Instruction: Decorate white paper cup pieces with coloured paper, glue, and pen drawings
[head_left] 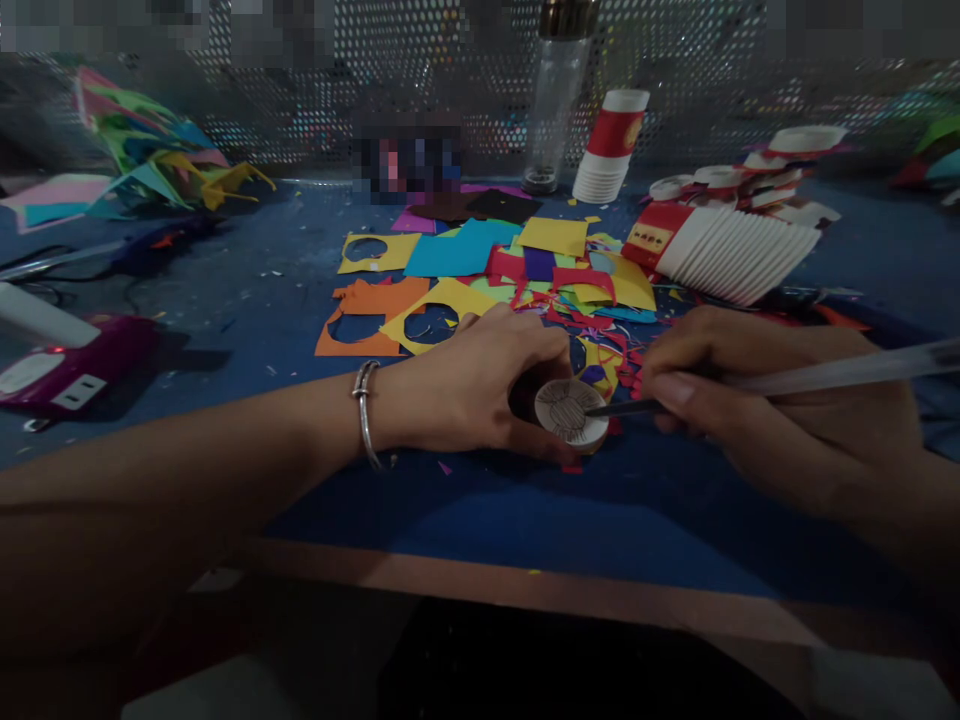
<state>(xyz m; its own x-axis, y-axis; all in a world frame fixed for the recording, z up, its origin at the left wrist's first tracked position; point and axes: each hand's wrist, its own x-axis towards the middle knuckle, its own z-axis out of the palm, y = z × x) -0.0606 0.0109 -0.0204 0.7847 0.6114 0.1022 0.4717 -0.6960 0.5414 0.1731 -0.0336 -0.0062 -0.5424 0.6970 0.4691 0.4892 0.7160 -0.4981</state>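
Observation:
My left hand (495, 375), with a silver bangle at the wrist, curls round a small paper cup (572, 412) near the front of the table. The cup's round white base faces up and bears thin dark pen lines: a ring of strokes with more lines inside. How much of the cup's side remains is hidden by my fingers. From the right, my right hand (757, 390) pinches a pen (832, 373) with a clear barrel. Its dark tip touches, or almost touches, the drawn lines at the right of the base.
Coloured paper scraps (540, 265), some with round holes, lie behind my hands. Stacked paper cups (731, 250) lie at right, with more cups (611, 145) upright behind. A clear bottle (555, 110) stands by a perforated metal screen (300, 100). At left is a purple power strip (97, 370).

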